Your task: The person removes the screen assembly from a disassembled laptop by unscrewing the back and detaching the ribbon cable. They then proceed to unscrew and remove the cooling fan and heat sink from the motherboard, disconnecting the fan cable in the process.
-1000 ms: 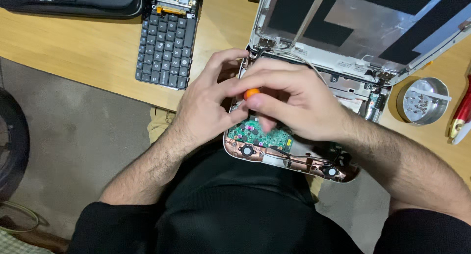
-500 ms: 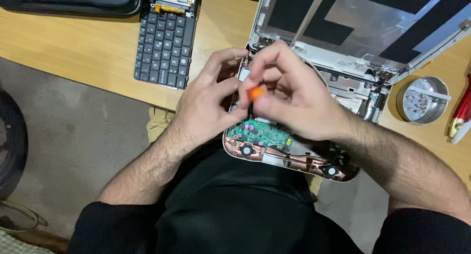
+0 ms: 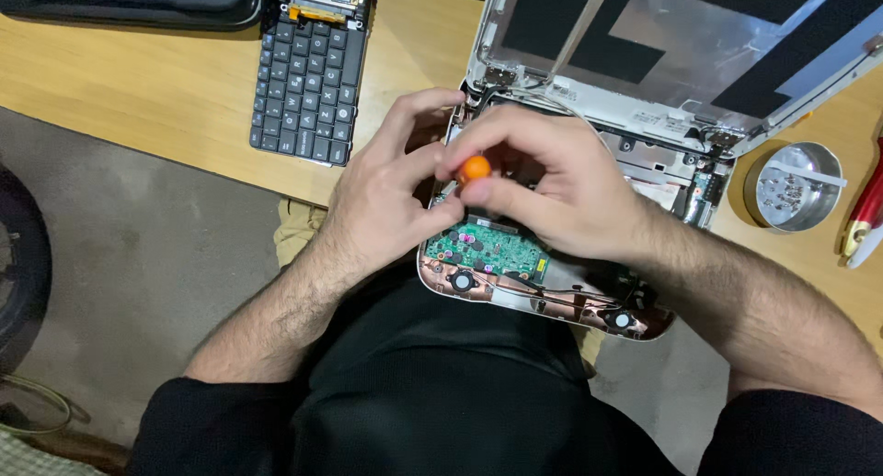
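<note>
where fingers point(image 3: 478, 193) pinch: orange screwdriver point(image 3: 475, 168)

A keyboard point(image 3: 311, 76) lies left of the opened laptop point(image 3: 589, 163), a round tin point(image 3: 796, 186) to its right.

A light wooden table point(image 3: 138, 90) stands over a grey concrete floor point(image 3: 138, 255) in soft, even light.

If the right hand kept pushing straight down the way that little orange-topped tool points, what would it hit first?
Most likely the opened laptop base. The right hand pinches the orange-capped screwdriver upright above it, near the green circuit board. The tip is hidden behind the fingers, so the exact spot is unclear.
</note>
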